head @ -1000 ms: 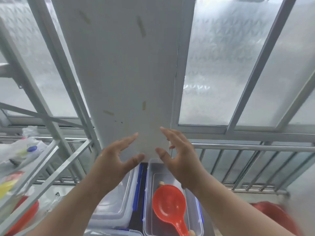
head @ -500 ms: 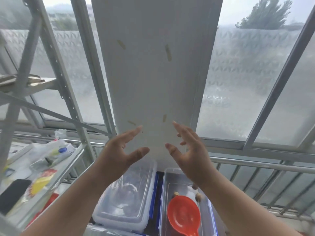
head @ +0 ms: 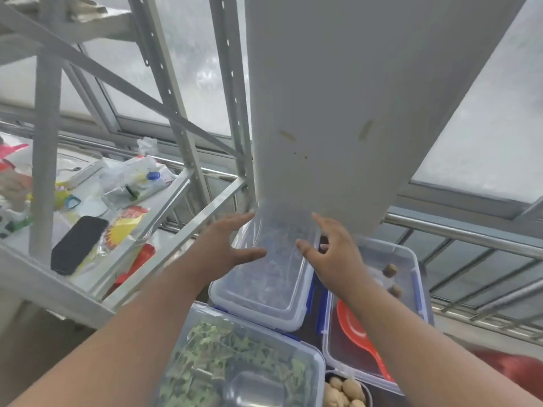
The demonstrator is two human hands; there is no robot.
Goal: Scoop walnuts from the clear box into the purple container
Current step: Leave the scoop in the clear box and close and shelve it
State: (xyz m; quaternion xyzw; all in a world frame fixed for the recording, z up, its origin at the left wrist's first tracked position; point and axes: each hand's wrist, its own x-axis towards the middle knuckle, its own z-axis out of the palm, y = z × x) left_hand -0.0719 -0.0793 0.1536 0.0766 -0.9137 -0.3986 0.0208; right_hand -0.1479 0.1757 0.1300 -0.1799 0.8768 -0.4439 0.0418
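My left hand (head: 223,248) and my right hand (head: 332,254) are both open with fingers spread, holding nothing. They hover on either side of the far end of a lidded clear box (head: 258,289). To its right is an open clear box (head: 411,259) with blue clips, holding two walnuts (head: 390,270) and a red scoop (head: 352,327); my right forearm crosses over it. At the bottom edge a dark-rimmed container (head: 343,389) holds several walnuts; its colour is hard to tell.
A lidded box of green leaves (head: 235,362) sits nearest me. A grey metal shelf (head: 164,207) on the left carries a black phone (head: 78,245) and packets. A white pillar (head: 338,113) rises behind the boxes, with window rails (head: 470,233) at right.
The view has dropped toward the boxes. Both hands have lowered from in front of the pillar to just above the lidded clear box. The leaf box and walnut container have come into view.
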